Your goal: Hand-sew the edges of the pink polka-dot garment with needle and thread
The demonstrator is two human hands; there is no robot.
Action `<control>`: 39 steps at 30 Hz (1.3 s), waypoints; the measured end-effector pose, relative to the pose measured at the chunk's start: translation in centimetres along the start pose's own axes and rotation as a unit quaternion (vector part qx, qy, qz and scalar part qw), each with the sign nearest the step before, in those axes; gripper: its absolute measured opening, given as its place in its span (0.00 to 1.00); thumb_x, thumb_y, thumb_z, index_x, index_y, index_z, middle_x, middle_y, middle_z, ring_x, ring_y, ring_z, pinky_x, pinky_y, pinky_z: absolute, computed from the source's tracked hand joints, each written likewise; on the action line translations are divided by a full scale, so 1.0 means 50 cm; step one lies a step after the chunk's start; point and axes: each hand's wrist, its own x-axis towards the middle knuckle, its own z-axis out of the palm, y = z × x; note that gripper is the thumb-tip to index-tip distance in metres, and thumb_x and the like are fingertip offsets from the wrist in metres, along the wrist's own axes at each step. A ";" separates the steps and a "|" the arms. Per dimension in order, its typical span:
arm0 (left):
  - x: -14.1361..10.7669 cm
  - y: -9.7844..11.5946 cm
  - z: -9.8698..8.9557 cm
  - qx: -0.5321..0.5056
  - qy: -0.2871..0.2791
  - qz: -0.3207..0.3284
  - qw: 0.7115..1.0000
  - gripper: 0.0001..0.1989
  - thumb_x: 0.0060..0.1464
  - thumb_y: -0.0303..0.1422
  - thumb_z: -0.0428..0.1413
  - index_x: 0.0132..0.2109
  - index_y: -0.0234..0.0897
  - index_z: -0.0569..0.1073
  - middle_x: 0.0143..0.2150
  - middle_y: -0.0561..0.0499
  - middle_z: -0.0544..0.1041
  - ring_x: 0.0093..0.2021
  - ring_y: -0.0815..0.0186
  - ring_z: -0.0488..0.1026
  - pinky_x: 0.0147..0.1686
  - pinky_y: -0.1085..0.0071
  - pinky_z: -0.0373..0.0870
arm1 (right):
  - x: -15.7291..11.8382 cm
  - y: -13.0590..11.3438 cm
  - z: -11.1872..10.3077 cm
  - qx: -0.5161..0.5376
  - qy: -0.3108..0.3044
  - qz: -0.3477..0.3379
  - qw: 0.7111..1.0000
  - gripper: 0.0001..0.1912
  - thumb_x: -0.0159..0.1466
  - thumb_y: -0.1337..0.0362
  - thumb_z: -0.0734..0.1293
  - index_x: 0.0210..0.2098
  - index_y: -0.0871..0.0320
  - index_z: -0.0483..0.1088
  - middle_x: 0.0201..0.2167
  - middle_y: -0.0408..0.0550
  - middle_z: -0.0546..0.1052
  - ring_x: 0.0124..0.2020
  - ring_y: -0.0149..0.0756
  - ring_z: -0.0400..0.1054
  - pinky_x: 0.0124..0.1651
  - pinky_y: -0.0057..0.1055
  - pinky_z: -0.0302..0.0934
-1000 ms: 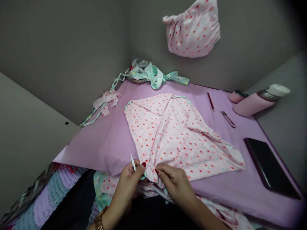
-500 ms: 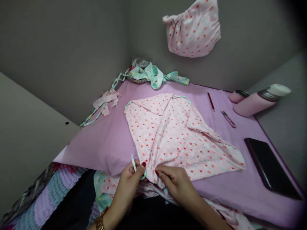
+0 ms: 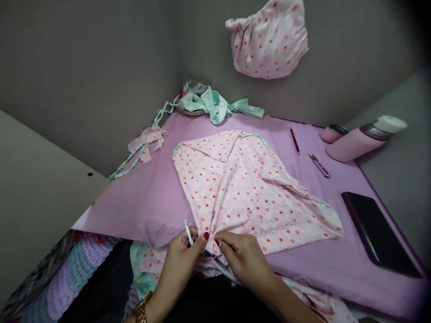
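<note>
Pink fabric (image 3: 232, 193) with small red flowers lies spread on the purple cloth, its near edge bunched between my hands. My left hand (image 3: 186, 251) pinches that gathered edge on its left side, with a pale green strip (image 3: 187, 231) sticking up between the fingers. On the right side of the gathers, my right hand (image 3: 240, 253) pinches the same edge between thumb and fingers. The two pinches are close together. Narrow green binding (image 3: 257, 136) runs along the fabric's far corners. Below my hands, more printed fabric (image 3: 151, 264) hangs over the table's near edge.
On the purple cloth (image 3: 153, 197) at right are a red pencil (image 3: 295, 141), thread snips (image 3: 319, 166), a pink bottle (image 3: 353, 142) and a black phone-like slab (image 3: 380, 233). Green fabric strips (image 3: 218, 107) lie at the back, pink scraps (image 3: 148, 141) at left. A gathered pink piece (image 3: 269, 45) hangs on the wall.
My right hand has moved slightly left, closer to my left hand, and the fabric between them is bunched tighter. The view has shifted a little.
</note>
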 end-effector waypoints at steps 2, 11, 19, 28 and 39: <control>-0.001 0.001 0.001 -0.024 0.001 -0.009 1.000 0.11 0.43 0.38 0.61 0.29 0.34 0.71 0.22 0.55 0.72 0.23 0.70 0.66 0.25 0.75 0.63 | -0.002 0.002 0.001 0.011 0.004 -0.001 1.000 0.13 0.62 0.69 0.57 0.33 0.57 0.73 0.26 0.44 0.76 0.27 0.31 0.69 0.31 0.22 0.56; 0.001 -0.008 -0.001 -0.045 -0.010 -0.010 0.999 0.10 0.47 0.37 0.58 0.30 0.34 0.68 0.24 0.55 0.70 0.23 0.71 0.65 0.25 0.75 0.63 | -0.008 0.008 -0.001 0.067 0.018 -0.009 0.998 0.13 0.62 0.69 0.58 0.35 0.56 0.74 0.26 0.42 0.76 0.27 0.29 0.69 0.31 0.21 0.56; -0.006 0.001 0.009 -0.092 -0.035 -0.026 0.995 0.09 0.48 0.37 0.58 0.31 0.35 0.68 0.22 0.57 0.68 0.21 0.72 0.64 0.23 0.75 0.63 | -0.007 0.008 0.002 0.086 0.026 -0.010 0.996 0.13 0.62 0.70 0.58 0.37 0.55 0.74 0.27 0.42 0.76 0.29 0.30 0.69 0.32 0.21 0.57; -0.002 -0.003 0.008 -0.076 -0.079 -0.015 0.994 0.11 0.49 0.39 0.57 0.32 0.34 0.71 0.25 0.54 0.72 0.22 0.72 0.64 0.24 0.76 0.64 | -0.008 0.012 0.005 0.084 0.026 -0.010 0.996 0.13 0.63 0.69 0.58 0.38 0.55 0.74 0.28 0.41 0.76 0.30 0.29 0.69 0.33 0.22 0.57; 0.002 0.000 0.004 -0.050 -0.093 0.008 0.994 0.10 0.51 0.37 0.56 0.29 0.33 0.69 0.21 0.57 0.69 0.21 0.74 0.62 0.23 0.78 0.61 | -0.005 0.007 0.000 0.086 0.018 -0.020 0.996 0.13 0.62 0.70 0.58 0.37 0.56 0.74 0.26 0.41 0.75 0.27 0.28 0.68 0.31 0.21 0.55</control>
